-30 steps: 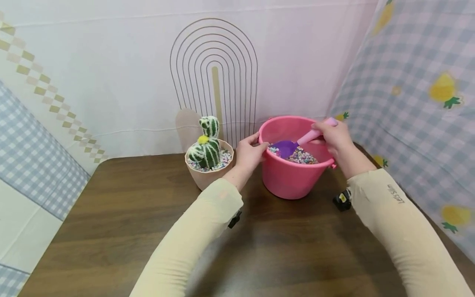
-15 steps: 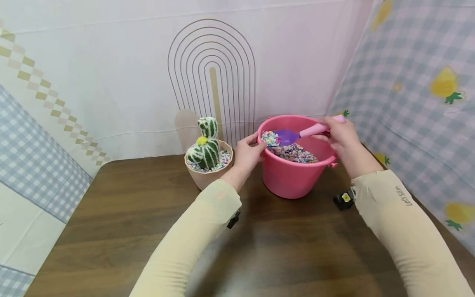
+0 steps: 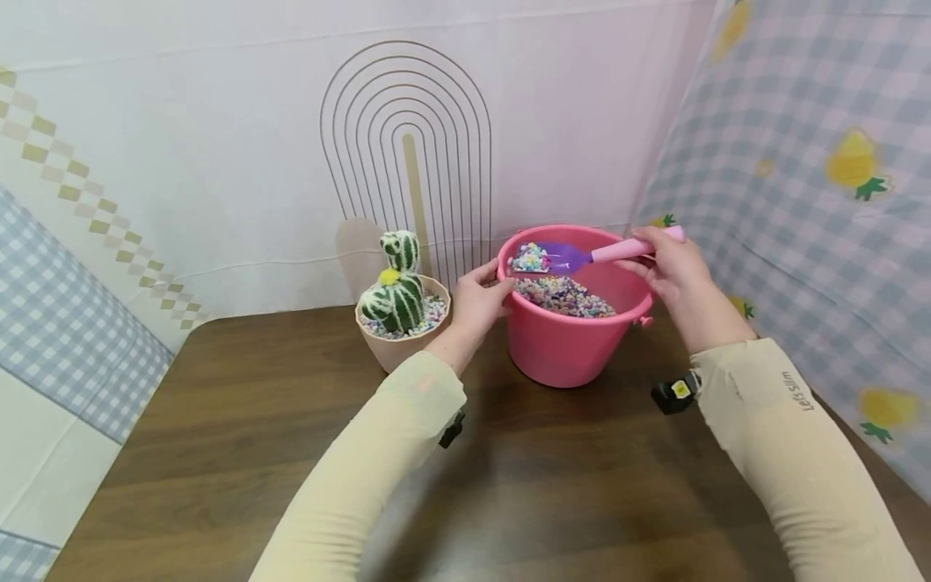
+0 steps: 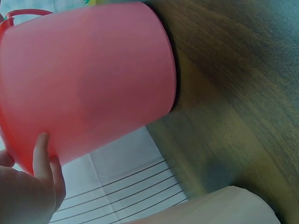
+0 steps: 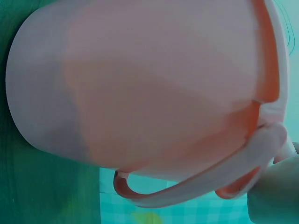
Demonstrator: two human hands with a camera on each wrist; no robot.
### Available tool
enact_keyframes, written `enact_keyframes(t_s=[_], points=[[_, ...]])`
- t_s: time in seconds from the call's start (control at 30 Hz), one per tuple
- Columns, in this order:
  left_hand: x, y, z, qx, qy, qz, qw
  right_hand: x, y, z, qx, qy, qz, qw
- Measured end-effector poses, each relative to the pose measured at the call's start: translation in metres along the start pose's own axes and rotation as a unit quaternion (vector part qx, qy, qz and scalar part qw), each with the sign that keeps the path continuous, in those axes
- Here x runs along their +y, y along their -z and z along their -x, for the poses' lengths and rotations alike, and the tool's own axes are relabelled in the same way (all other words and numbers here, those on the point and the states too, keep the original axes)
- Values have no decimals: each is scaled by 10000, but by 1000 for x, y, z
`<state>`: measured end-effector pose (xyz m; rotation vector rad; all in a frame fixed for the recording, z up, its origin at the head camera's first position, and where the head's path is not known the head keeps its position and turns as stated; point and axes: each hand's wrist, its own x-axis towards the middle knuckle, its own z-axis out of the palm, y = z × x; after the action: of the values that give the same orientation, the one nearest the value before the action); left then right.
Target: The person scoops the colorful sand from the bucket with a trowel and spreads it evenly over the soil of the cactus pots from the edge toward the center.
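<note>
In the head view a pink bucket (image 3: 567, 352) stands on the table, with multicoloured pebbles (image 3: 566, 296) inside. My left hand (image 3: 476, 305) grips its left rim; the left wrist view shows fingers (image 4: 43, 156) against the outer wall. My right hand (image 3: 678, 271) holds the pink handle of a small shovel (image 3: 570, 259). A heap of pebbles lies on its purple blade, which is inside the bucket's mouth, above the rest. In the right wrist view the bucket (image 5: 140, 84) hides the shovel and most of the hand; its carrying handle (image 5: 201, 182) hangs down the side.
Left of the bucket, close to my left forearm, a toy cactus (image 3: 402, 305) stands in a beige pot (image 3: 393, 349) topped with pebbles. Printed cloth (image 3: 240, 162) hangs behind the wooden table (image 3: 291, 420), and checked cloth (image 3: 771, 218) is on the right.
The shovel has come up out of the pebbles with a load on its blade, my right hand shifting slightly right. My left hand keeps its grip on the rim.
</note>
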<state>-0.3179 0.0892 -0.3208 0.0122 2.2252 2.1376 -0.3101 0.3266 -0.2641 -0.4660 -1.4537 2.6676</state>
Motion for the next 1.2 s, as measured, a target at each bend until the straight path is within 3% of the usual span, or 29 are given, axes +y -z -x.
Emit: enact_keyframes(t_s=[0.2,0.33,0.53,0.67,0.83,0.97,1.2], points=[[-3,1,4,-88,30,204,9997,-4,5,-1,120,-43,-222,9997],[-12,9,12,-195,107,353,9991,-4,5,-2,202,-117,-258,9994],[-26,37,29,-319,-57,55,9995,-5,0,-2,194,-237,-491,9983],[-35,59,40,-241,-50,-67,9997,-5,-5,0,161,-349,-572,9976],[-41,87,53,-2,24,-135,9999,-1,-17,1,86,-507,-523,9973],[-46,108,60,255,-111,-338,9990,3,-24,2,52,-534,-540,9971],[-50,139,66,1222,-224,-559,9907,9,-37,4,-217,-470,-379,9979]])
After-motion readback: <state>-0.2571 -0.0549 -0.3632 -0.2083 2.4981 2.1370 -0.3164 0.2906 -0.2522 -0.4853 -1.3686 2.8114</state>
